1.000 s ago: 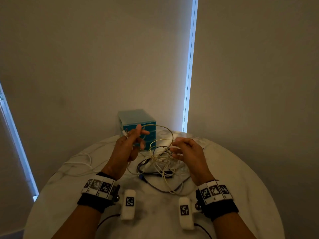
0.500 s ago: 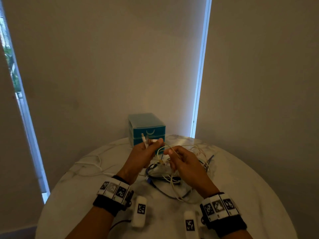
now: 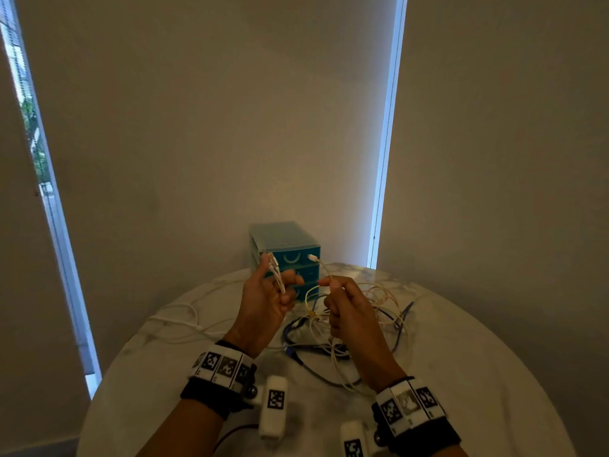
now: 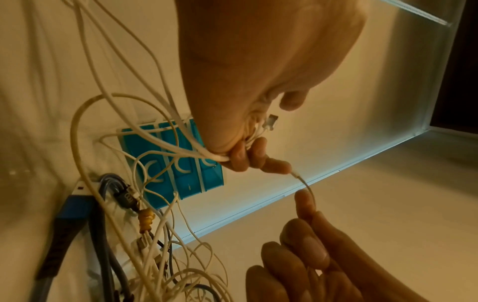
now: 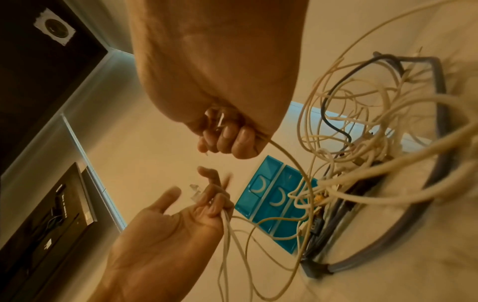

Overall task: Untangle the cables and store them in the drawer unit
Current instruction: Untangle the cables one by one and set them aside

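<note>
A tangle of cream, white and blue-grey cables lies mid-table in front of the teal drawer unit, whose drawers are all closed. My left hand is raised above the table and grips a pair of white cables, their clear plugs pointing up past my fingers. My right hand pinches a thin cream cable just below its white plug end, which stands up before the top drawer. In the right wrist view, that cable runs from my fist down into the tangle.
The round marble table stands against a wall with closed blinds. A separate white cable lies loose on the table's left side. A thick grey cable with a blue plug and a yellow tie sit in the pile.
My hands have risen and drawn apart. The cream cable's plug end now stands free above my right hand, and my left hand holds its white cables upright.
</note>
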The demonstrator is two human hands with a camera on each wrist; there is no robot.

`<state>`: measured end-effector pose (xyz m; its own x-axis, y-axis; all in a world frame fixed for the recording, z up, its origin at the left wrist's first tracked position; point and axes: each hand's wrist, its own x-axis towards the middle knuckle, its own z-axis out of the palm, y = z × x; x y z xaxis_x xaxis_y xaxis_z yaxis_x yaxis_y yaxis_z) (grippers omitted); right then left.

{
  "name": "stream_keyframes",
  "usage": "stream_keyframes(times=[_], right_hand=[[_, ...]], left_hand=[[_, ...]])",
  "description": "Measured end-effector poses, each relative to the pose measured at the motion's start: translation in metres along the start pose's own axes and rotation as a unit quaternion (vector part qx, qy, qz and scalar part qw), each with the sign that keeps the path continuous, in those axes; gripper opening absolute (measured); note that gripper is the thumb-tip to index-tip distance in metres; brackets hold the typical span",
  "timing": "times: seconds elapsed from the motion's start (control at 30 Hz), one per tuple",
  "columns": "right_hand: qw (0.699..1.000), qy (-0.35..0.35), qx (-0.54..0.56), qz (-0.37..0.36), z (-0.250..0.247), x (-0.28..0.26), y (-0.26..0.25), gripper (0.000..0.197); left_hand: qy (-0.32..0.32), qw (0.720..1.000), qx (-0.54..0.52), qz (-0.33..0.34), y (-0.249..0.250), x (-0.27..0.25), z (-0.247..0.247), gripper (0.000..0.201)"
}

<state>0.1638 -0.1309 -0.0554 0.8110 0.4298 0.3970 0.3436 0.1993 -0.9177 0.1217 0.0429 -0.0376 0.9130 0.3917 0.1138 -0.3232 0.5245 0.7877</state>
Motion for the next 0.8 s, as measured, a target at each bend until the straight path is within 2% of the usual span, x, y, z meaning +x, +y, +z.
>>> stream_keyframes(times=[0.07,0.17,0.27,0.37,0.4,0.47,0.53,0.6,0.67,0.73,0.77,0.8], right_hand=[[0.999,-0.021,-0.026,-0.028,0.002,-0.005,-0.002,0.026],[0.996,-0.047,-0.053,-0.057,0.005,-0.007,-0.005,0.025],[0.99,-0.064,-0.104,-0.066,0.009,-0.006,0.002,0.019],[0.979,-0.068,-0.192,-0.028,0.006,-0.002,0.016,0.012],[0.974,-0.043,-0.221,-0.02,0.003,0.0,0.021,0.013],[0.958,0.067,-0.279,-0.019,-0.005,0.005,0.026,0.014],[0.944,0.158,-0.289,0.014,-0.016,0.008,0.02,0.024],[0.954,0.149,-0.247,0.079,-0.023,0.008,0.011,0.044],[0.973,0.088,-0.16,0.144,-0.025,0.009,0.008,0.05],[0.981,0.043,0.036,0.184,-0.02,0.008,0.004,0.029],[0.97,0.043,0.152,0.186,-0.02,0.008,0.002,0.024],[0.95,0.057,0.252,0.177,-0.021,0.008,-0.002,0.03]], left_hand=[[-0.022,0.999,0.048,-0.009,0.0,-0.003,0.005,0.078],[-0.056,0.988,0.144,0.022,-0.004,-0.007,0.007,0.076],[-0.058,0.973,0.209,0.08,-0.008,-0.011,0.008,0.05],[-0.031,0.969,0.199,0.14,-0.003,-0.014,0.011,0.037],[-0.028,0.972,0.174,0.153,0.0,-0.013,0.011,0.036],[-0.038,0.981,0.099,0.163,0.008,-0.011,0.01,0.038],[-0.065,0.983,0.038,0.17,0.013,-0.01,0.007,0.04],[-0.096,0.982,-0.004,0.162,0.015,-0.011,0.007,0.042],[-0.123,0.983,-0.044,0.132,0.014,-0.015,0.009,0.04],[-0.144,0.983,-0.059,0.094,0.015,-0.017,0.008,0.038],[-0.152,0.984,-0.053,0.076,0.016,-0.018,0.008,0.037],[-0.156,0.985,-0.042,0.06,0.017,-0.018,0.007,0.038]])
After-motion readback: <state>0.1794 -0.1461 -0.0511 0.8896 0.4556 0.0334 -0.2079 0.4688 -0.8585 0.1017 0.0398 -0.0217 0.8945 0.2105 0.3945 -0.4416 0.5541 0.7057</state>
